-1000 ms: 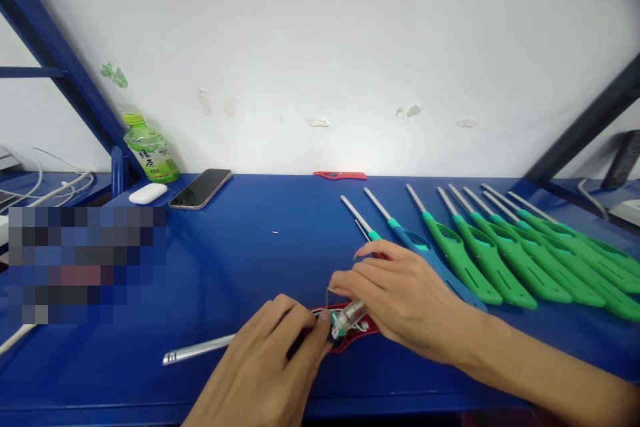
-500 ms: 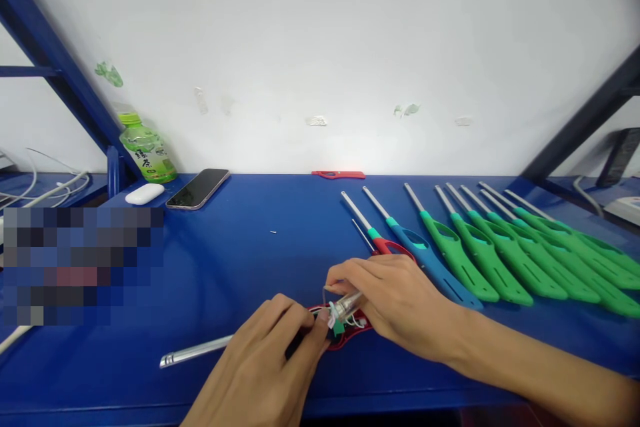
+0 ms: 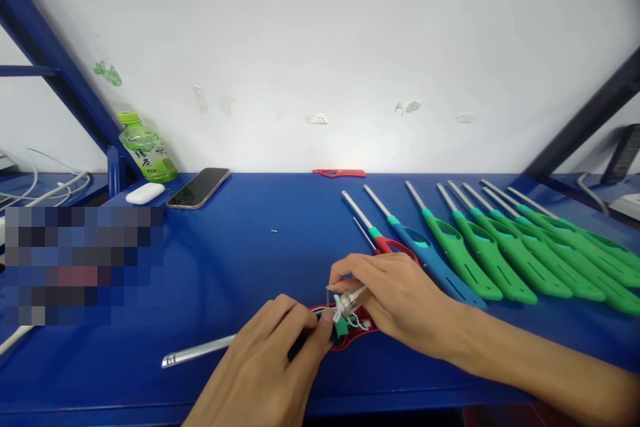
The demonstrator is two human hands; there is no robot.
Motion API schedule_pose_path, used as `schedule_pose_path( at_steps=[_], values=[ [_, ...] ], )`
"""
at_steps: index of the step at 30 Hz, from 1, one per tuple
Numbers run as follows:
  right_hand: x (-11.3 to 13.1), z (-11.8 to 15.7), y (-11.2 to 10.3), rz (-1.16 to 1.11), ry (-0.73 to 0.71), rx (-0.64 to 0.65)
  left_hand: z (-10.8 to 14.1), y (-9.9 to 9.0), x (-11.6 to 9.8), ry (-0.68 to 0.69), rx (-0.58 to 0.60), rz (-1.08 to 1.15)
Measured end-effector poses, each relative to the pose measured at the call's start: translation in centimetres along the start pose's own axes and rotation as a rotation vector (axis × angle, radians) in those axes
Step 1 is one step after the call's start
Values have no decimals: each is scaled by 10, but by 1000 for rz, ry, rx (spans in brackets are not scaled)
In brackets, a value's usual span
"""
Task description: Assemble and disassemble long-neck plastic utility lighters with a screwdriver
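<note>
My left hand (image 3: 273, 353) presses down on an opened red gas lighter, its thumb and fingers closed on the red half-shell (image 3: 345, 345). The lighter's metal tube (image 3: 200, 351) sticks out to the left from under that hand. Inside the shell I see a green part (image 3: 342, 327) and white wires (image 3: 361, 322). My right hand (image 3: 400, 303) is closed around a clear gas tank (image 3: 354, 298), held tilted over the shell. A white fitting (image 3: 338, 309) at the tank's end sits close to my left thumb. A thin strip or tube (image 3: 327, 295) shows by the right fingertips.
Beyond my right hand lie a red lighter (image 3: 395, 245), a thin metal rod (image 3: 364, 233), a blue lighter (image 3: 427, 257) and several green lighters (image 3: 465, 257). A red shell piece (image 3: 340, 173) lies by the wall. Phone (image 3: 199, 188), white case (image 3: 145, 193) and bottle (image 3: 147, 150) are at back left.
The clear tank has lifted and tilted slightly, and my right fingers have shifted a little to the right. My left hand stays almost still on the shell.
</note>
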State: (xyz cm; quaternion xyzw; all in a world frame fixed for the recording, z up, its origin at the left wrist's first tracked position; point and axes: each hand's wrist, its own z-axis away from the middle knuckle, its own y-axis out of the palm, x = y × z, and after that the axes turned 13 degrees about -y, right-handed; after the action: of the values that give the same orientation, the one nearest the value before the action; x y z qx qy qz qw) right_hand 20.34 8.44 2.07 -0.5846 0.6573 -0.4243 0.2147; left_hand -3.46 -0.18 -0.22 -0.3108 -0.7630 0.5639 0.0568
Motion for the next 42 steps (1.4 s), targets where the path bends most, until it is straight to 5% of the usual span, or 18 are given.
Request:
schedule_pose_path(
  at_steps=[28,42],
  values=[
    [-1,1,0,-1,3,-43,-2,3,0,15,-19,-11],
    [5,-6,-8,-17,254,194,1,1,-1,10,5,-17]
  ],
)
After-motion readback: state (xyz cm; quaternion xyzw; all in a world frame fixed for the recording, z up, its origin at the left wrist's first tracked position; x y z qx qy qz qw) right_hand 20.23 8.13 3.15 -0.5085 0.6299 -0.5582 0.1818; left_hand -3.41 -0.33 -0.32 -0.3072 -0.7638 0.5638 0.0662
